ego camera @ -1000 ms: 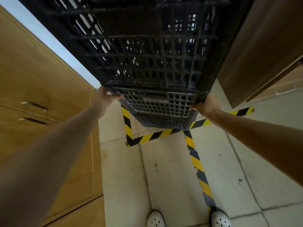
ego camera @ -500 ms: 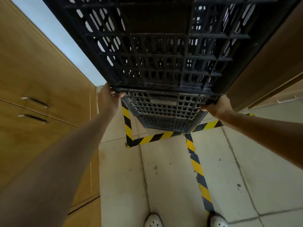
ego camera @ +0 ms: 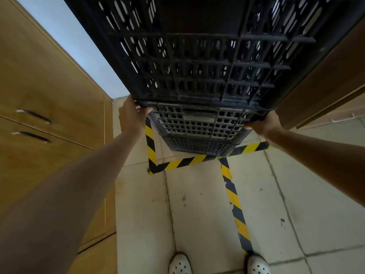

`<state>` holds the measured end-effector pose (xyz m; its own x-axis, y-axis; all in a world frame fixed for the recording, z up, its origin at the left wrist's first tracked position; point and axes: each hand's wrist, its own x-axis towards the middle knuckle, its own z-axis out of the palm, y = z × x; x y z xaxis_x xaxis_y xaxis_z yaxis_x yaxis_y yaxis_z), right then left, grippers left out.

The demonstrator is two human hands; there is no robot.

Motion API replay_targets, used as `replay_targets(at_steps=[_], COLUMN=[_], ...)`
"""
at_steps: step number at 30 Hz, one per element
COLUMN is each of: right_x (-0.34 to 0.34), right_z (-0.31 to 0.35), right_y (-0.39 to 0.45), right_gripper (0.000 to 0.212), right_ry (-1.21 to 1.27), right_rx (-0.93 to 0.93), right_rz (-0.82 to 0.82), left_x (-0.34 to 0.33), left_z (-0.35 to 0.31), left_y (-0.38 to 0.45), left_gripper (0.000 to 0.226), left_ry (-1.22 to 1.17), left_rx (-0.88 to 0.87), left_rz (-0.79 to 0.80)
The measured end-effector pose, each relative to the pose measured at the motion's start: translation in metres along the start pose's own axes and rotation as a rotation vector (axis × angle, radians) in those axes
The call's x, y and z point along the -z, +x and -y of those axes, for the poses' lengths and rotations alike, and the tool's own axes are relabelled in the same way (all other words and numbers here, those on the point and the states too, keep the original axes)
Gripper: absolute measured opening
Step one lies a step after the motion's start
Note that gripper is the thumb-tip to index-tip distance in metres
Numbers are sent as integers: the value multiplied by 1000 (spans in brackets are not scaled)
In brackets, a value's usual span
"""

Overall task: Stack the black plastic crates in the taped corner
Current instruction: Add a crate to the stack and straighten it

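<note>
A black plastic crate (ego camera: 197, 56) fills the top of the view, raised high, its slatted underside facing me. My left hand (ego camera: 129, 113) grips its near left corner and my right hand (ego camera: 262, 123) grips its near right corner. Below it stands a stack of black crates (ego camera: 197, 131) inside the corner marked by yellow-and-black tape (ego camera: 177, 164) on the tiled floor. The held crate hangs right above the stack; whether they touch is hidden.
Wooden cabinets (ego camera: 49, 95) with metal handles line the left side. A brown wooden panel (ego camera: 325, 80) stands on the right. A tape strip (ego camera: 234, 200) runs toward my white shoes (ego camera: 179, 264) on the grey floor tiles.
The held crate has come closer to me and slightly lower over the stack. Both hands have kept their grip on its near corners and dropped a little.
</note>
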<state>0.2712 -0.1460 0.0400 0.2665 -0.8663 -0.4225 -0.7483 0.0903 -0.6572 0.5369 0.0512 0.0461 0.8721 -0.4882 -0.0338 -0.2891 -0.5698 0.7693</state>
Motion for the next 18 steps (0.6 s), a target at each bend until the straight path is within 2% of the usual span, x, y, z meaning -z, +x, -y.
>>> replay_targets(at_steps=[5,9,11,13,15,18], right_x=[0,12,23,35,44,59], right_z=[1,5,10,20,31,57], right_y=[-2,-13,-27,-49,-72,-103], right_gripper=[55,60,50,39,38,38], right_ry=[2,-118,-263,-312,-353,-389], right_rx=[-67,-53,-84,-174,-164,-55], right_rz=[23,66,161,335,465,559], left_x=[7,17,23,26,27,33], left_z=[-14,-23,-38,-62,-90,-139], left_y=[-1,-11,-23,-39,-57,-81], left_gripper=[34,42,48,53,63,71], left_ry=[34,109,137,212,242,217], left_rx=[84,173,281,331,326,250], left_rz=[71,223,305,449,591,720])
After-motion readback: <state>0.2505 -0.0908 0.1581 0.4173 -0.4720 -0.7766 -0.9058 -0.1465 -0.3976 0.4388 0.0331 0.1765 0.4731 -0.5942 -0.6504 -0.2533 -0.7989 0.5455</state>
